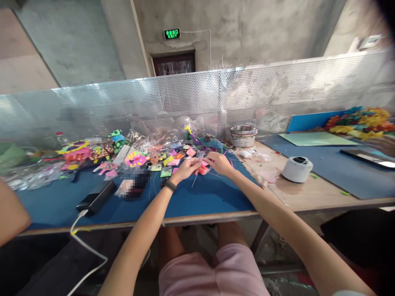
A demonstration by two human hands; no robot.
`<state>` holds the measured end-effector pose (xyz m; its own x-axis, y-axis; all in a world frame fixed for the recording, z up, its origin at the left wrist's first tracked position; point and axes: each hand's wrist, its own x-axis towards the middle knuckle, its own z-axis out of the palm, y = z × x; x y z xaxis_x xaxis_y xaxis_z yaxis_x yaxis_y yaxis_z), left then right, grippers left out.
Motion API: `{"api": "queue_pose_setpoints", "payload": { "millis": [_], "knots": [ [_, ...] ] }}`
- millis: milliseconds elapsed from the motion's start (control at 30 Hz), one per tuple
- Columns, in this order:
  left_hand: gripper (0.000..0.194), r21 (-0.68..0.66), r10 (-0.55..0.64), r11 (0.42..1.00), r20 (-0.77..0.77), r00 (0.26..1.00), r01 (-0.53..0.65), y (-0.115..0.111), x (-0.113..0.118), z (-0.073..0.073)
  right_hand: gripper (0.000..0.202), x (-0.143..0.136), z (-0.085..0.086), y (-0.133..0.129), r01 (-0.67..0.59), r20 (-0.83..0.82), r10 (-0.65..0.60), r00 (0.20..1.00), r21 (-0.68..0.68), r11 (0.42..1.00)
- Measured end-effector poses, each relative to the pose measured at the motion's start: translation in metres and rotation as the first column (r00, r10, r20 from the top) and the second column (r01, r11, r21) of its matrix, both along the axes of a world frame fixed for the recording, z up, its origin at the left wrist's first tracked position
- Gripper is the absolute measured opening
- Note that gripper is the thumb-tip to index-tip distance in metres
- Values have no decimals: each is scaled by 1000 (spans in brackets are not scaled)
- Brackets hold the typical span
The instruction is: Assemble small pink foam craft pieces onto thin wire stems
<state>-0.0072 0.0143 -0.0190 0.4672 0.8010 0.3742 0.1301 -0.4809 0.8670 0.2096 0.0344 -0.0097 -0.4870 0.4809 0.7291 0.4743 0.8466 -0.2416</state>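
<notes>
My left hand (187, 170), with a dark band on its wrist, is closed in a pinch over the blue table mat. My right hand (220, 163) pinches close beside it, the fingertips almost meeting. What the fingers hold is too small to make out. A thin pale stick (194, 181) slants down below my left fingers. Just behind and under the hands lies a red packet (203, 169). Small packets of coloured clay, among them a green packet (166, 172) and a yellow packet (168, 160), lie left of my left hand. Beyond my hands stands a blue speckled figure (211, 143).
A black power bank (96, 197) with a white cable lies front left. Colourful clay figures (135, 159) and clear plastic bags fill the back left. A woven basket (243, 135) and a white roll (297, 169) stand right. Other people's arms show at both edges.
</notes>
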Motion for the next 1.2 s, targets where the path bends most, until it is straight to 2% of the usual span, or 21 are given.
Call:
{"api": "queue_pose_setpoints", "payload": {
  "millis": [100,200,300,433,500,567,733,833,967,1200],
  "knots": [
    [40,14,-6,1000,-12,1000,7,0,1,0,50,-5,-3,2,27,-118,-48,992,-180,983],
    [39,25,-2,1000,-30,1000,3,-1,2,1,57,-9,-7,5,-12,-186,-58,981,-357,934],
    [37,42,-4,999,-47,999,6,-2,1,1,59,-11,-9,6,-56,-225,-46,973,-423,904],
    [36,13,20,1000,-17,1000,-19,-1,-1,1,41,-11,-5,-3,-21,-272,-64,960,-299,954],
    [37,-25,42,999,13,999,-41,0,-1,2,34,-8,-2,-8,56,-222,-108,969,-231,971],
    [38,-55,54,997,35,998,-52,1,-1,2,36,-4,1,-12,133,-138,-153,979,-144,981],
    [37,-56,46,998,54,998,-43,0,-1,1,31,2,4,-10,181,51,-189,981,135,974],
    [36,-39,38,999,72,997,-35,0,-1,1,31,3,5,-9,186,128,-222,967,247,951],
    [37,-45,35,998,75,997,-31,0,0,3,31,1,4,-10,203,173,-264,949,307,930],
    [39,-61,50,997,68,996,-45,-1,0,3,27,-8,0,-12,220,286,-317,905,322,921]
  ]
}}
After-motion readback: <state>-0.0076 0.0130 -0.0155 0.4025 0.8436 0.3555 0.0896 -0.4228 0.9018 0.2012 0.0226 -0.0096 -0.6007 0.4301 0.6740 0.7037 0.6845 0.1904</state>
